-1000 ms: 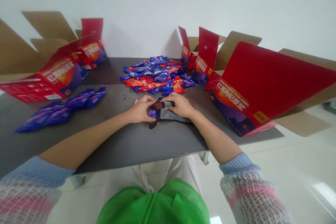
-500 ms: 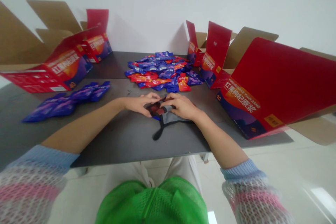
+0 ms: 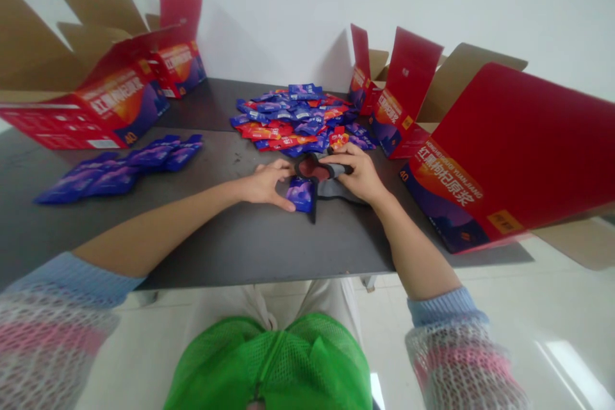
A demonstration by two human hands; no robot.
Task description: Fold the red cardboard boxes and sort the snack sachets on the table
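My left hand [image 3: 265, 183] rests on the dark table [image 3: 230, 243], its fingers spread and touching a purple sachet [image 3: 301, 194] at one corner. My right hand [image 3: 358, 173] is closed round a small dark tool with a red part [image 3: 317, 168], held just above the sachet. A grey cloth-like piece [image 3: 331, 191] lies under that hand. A heap of red and purple sachets [image 3: 298, 122] lies just beyond both hands.
A row of purple sachets [image 3: 120, 170] lies at the left. Open red cartons stand at the left [image 3: 110, 102], at the back [image 3: 398, 102] and at the right [image 3: 490, 160], with brown cardboard flaps behind. A green mesh bag [image 3: 273, 365] sits in my lap.
Both hands moved a little forward towards the heap. The left hand let go of the tool and spread flat onto a purple sachet. The right hand lifted the tool clear.
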